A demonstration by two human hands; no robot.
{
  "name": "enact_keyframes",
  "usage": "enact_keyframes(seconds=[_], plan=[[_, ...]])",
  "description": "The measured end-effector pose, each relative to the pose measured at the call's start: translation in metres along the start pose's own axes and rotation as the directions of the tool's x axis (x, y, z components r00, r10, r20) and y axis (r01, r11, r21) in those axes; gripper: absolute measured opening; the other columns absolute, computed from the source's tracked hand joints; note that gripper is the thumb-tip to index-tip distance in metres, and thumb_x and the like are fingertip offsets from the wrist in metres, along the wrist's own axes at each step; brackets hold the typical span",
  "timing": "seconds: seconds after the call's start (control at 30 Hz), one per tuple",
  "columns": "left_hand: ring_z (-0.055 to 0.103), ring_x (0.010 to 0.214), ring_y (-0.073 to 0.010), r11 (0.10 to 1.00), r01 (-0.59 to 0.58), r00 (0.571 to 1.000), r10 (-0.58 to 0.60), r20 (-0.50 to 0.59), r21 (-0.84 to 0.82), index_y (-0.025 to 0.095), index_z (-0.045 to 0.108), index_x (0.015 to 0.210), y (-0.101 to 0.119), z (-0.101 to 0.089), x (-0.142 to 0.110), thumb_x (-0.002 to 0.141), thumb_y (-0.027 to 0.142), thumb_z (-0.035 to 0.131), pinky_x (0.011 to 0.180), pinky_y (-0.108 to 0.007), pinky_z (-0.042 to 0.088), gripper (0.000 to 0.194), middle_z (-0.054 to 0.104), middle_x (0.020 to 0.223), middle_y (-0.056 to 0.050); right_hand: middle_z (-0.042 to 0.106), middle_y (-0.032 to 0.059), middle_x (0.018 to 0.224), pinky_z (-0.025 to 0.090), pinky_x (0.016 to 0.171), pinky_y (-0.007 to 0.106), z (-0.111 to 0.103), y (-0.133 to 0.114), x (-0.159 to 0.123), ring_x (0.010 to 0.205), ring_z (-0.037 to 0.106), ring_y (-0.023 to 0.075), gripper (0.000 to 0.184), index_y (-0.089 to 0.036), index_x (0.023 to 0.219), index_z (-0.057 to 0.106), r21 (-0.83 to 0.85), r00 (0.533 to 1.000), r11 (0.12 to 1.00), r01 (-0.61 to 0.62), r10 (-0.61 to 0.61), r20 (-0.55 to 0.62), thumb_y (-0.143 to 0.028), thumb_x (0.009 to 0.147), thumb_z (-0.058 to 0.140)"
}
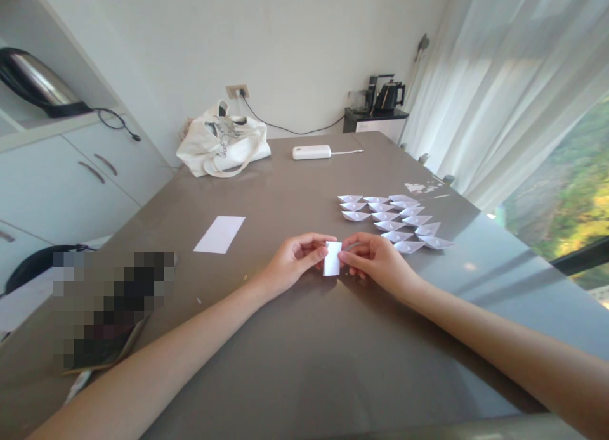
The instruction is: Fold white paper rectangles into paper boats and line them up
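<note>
A small folded piece of white paper (332,260) is held upright just above the table, between my two hands. My left hand (301,257) pinches its left edge with the thumb in front and fingers behind. On the other edge, my right hand (373,257) grips it the same way. Several white folded paper boats (387,226) stand in loose rows beyond my right hand. A flat white sheet of paper (219,234) lies off to the left of my left hand.
The grey table (285,193) bears a white bag (223,142), a white power strip (311,152) with a cord, and a dark pixelated device (118,319) beside my left forearm. Torn white scraps (416,188) lie near the right edge. A black kettle (390,96) stands beyond the far end.
</note>
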State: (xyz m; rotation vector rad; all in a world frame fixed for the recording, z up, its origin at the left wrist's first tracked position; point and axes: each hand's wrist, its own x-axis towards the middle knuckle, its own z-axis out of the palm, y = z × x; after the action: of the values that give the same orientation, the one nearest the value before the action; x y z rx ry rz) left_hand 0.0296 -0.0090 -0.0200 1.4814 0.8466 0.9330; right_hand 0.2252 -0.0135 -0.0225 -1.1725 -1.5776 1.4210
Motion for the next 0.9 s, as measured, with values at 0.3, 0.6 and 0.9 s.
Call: enact_keyframes(seconds=[0.3,0.6,0.9], plan=[[0.064,0.085,-0.0158,1.000,-0.019,0.998,0.019,0.061,-0.013,0.016,0.063,0.103,-0.004,0.003,-0.001,0.080,0.035,0.065,0.078,-0.027,0.049,0.029,0.068,0.093,-0.005,0.070,0.0073,0.075,0.052,0.051,0.022,0.006,-0.008,-0.004,0.061,0.066,0.0145,0.041,-0.013,0.097,0.054,0.014,0.997,0.998,0.058,-0.058,0.052,-0.051,0.080,0.059],[0.062,0.093,-0.0175,0.985,-0.093,0.995,0.097,-0.015,0.144,0.017,0.065,0.100,0.000,-0.001,0.000,0.086,0.032,0.054,0.082,-0.027,0.048,0.023,0.068,0.101,-0.006,0.064,0.0013,0.065,0.052,0.051,0.023,0.002,-0.007,-0.002,0.053,0.060,0.0112,0.032,-0.013,0.101,0.058,-0.023,0.997,0.998,0.060,-0.059,0.040,-0.037,0.082,0.057],[0.057,0.065,-0.0129,0.943,-0.028,0.998,0.043,-0.039,0.331,0.016,0.063,0.086,0.002,0.003,-0.006,0.081,0.039,0.058,0.061,-0.023,0.044,0.024,0.063,0.073,-0.002,0.061,-0.0028,0.059,0.046,0.050,0.022,-0.001,0.003,-0.001,0.052,0.060,0.0129,0.027,-0.015,0.102,0.054,-0.179,0.996,0.980,0.088,-0.086,0.022,-0.022,0.077,0.057]])
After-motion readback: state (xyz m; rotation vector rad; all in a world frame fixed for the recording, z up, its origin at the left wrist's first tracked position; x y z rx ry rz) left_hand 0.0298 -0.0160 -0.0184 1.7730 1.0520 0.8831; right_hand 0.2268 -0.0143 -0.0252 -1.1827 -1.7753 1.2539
